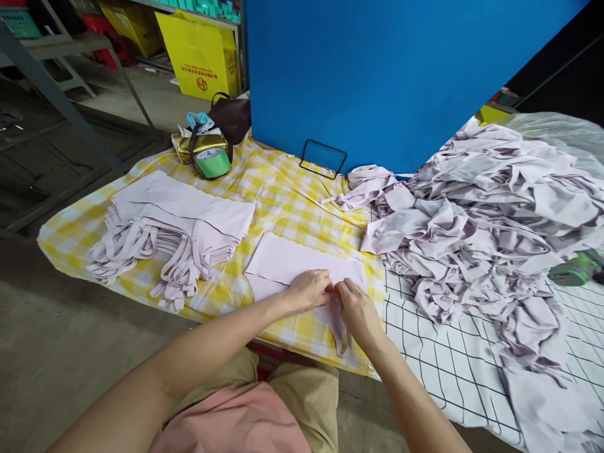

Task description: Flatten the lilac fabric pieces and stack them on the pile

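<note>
A pale lilac strappy top (302, 259) lies flat on the yellow checked cloth in front of me, one strap hanging toward the table's near edge. My left hand (311, 290) is closed, its fingertips pinching the top near its lower right part. Close beside it, almost touching, my right hand (356, 309) pinches the same top; its fingertips are partly hidden. To the left lies a neat stack of matching tops (182, 211), with their straps bunched at the near side.
A large heap of crumpled lilac tops (500, 207) fills the right side. A blue panel (377, 75) stands behind, with a black wire frame (323, 158) before it. Green tape (212, 163) sits back left. Yellow checked cloth (283, 182) covers the table here.
</note>
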The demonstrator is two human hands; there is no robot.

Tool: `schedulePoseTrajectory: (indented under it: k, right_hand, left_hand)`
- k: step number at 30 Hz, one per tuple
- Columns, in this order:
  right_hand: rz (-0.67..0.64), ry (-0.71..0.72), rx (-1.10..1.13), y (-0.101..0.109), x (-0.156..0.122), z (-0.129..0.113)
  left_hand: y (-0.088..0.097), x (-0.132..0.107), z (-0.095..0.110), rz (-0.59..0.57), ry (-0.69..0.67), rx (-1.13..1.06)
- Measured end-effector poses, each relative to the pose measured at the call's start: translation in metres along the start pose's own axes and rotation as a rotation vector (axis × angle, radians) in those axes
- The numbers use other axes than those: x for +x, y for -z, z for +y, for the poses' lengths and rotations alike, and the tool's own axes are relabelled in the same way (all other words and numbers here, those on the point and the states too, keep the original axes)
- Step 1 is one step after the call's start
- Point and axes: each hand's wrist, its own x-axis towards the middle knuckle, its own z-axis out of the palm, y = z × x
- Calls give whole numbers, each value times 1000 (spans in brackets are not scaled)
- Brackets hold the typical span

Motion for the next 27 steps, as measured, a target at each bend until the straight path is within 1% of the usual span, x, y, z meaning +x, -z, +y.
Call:
schedulePoseTrajectory:
  k: [5,7,11,12,14,15,17,19,20,21,23,25,27]
  right_hand:
    - [-10,41,-25,7,-2,-6]
    - [-7,42,35,8,0,-8]
    - [41,-27,210,3,2,-10]
    - [61,-78,255,3,0,-10]
    - [91,-260,437,4,-8,-13]
    - [97,-375,588,6,-14,-15]
    - [65,-584,948,12,-31,-21]
    - [27,-715,1238,19,-50,-30]
    - [37,-774,1341,21,-60,-34]
    - [66,-832,1408,21,-69,-39]
    - [158,-931,1475,18,-86,-49]
    - [234,-995,1496,10,-102,-58]
    - [295,-1033,1479,-2,-118,-68]
  left_hand:
    - [-2,0,3,30,15,22]
    - [-2,0,4,42,18,31]
    - [-2,-1,5,48,7,32]
    - [-2,-1,4,45,1,27]
    - [-2,-2,3,38,-12,14]
    - [-1,-2,2,32,-20,4]
    - [3,-3,0,10,-43,-23]
    - [9,-4,-1,-39,-76,-70]
    - [12,-4,-1,-65,-88,-97]
    - [15,-4,-1,-81,-94,-118]
    - [19,-3,2,-80,-93,-128]
    - [19,-3,5,-66,-89,-92]
    - [15,-4,8,-98,-101,-35]
